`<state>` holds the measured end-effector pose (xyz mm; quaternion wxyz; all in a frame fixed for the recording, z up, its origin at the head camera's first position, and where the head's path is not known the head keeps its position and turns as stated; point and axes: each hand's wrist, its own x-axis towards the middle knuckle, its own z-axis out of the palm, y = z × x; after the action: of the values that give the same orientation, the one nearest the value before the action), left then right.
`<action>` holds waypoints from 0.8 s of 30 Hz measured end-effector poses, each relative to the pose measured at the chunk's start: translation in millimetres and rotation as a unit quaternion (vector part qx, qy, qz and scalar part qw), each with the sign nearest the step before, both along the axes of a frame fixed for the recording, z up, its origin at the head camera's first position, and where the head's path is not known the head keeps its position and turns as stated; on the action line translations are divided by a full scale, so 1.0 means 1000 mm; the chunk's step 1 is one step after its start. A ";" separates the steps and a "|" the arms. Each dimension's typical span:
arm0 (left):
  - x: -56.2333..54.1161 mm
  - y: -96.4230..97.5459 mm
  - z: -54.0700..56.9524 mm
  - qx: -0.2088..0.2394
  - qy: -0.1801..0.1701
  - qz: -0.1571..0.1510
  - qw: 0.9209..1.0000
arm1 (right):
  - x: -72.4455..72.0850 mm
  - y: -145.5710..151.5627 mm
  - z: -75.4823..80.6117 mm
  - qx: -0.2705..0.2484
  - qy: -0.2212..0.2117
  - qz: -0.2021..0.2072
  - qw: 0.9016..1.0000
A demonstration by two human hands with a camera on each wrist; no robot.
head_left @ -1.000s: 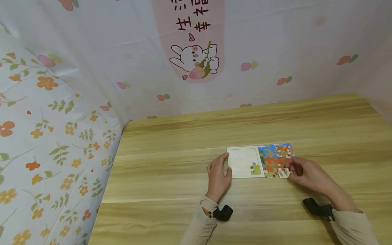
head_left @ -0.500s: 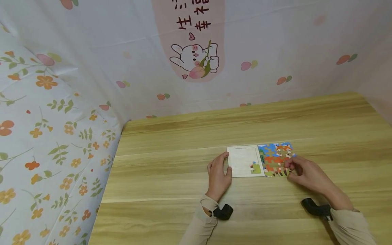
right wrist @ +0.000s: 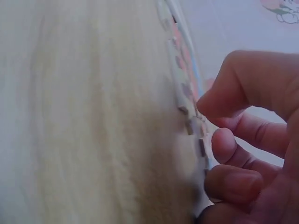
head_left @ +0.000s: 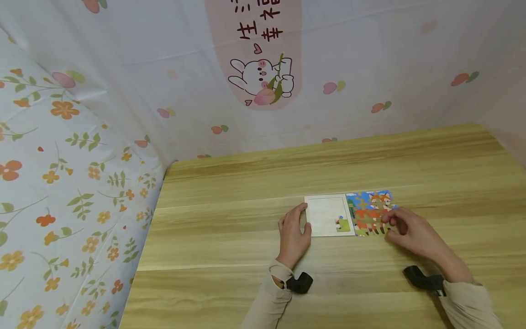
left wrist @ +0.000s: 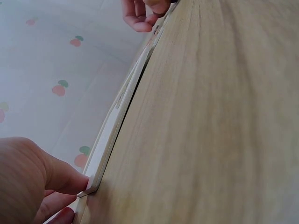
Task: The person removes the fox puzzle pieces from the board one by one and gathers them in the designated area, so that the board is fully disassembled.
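A pale puzzle tray (head_left: 326,214) lies flat on the wooden table, with one green puzzle piece (head_left: 342,224) in its lower right corner. Against its right side is a jigsaw of a fox (head_left: 370,212), with seams and gaps between pieces. My left hand (head_left: 293,237) rests at the tray's left edge, forefinger near the upper part and thumb (left wrist: 74,179) against the near corner. At the jigsaw's lower right, my right hand (head_left: 415,233) has thumb and forefinger bent around an edge piece. The right wrist view shows the fingertips (right wrist: 208,107) touching there, but the piece is mostly hidden.
The wooden table (head_left: 230,228) extends around the tray and jigsaw. A printed cloth wall (head_left: 164,68) rises behind its far edge, and a flowered cloth (head_left: 82,205) hangs on the left. Black wrist mounts (head_left: 300,284) sit below both hands.
The pale, shiny patch on the jigsaw's lower edge is gone; fox legs and green show there now. My right hand has shifted very slightly left, and my left hand is still.
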<state>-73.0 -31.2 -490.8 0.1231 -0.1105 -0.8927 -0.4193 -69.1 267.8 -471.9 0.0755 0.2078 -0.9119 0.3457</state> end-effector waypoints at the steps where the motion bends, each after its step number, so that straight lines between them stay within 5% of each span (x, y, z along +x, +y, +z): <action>1: 0.000 0.000 0.000 0.000 0.000 0.000 1.000 | 0.001 0.000 0.001 -0.005 0.000 0.001 1.000; 8: 0.000 0.000 0.002 0.001 -0.006 0.001 1.000 | 0.007 -0.005 0.011 -0.005 -0.004 0.008 1.000; 18: 0.001 -0.001 0.001 0.003 -0.005 0.003 1.000 | -0.004 -0.050 0.025 -0.016 -0.025 0.089 0.996; 24: 0.000 0.000 0.000 0.002 0.001 0.000 1.000 | -0.015 -0.075 0.028 0.040 -0.042 0.113 0.992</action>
<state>-72.8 -31.4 -490.5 0.1247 -0.1107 -0.8917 -0.4207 -83.8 193.3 -443.6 -0.0110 0.2976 -0.8980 0.3238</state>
